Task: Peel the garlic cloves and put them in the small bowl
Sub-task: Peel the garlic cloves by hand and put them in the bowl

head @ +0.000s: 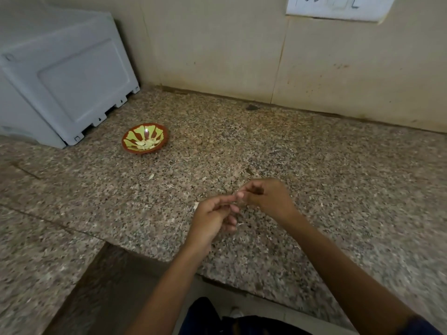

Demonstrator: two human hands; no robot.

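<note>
Two hands are held together over the counter [314, 165]: left hand [212, 218] and right hand [268, 197], fingertips pinched on a clove [238, 199], mostly hidden. Peeled cloves [145, 143] are seen in the bowl [158, 147], well apart, far left.
</note>
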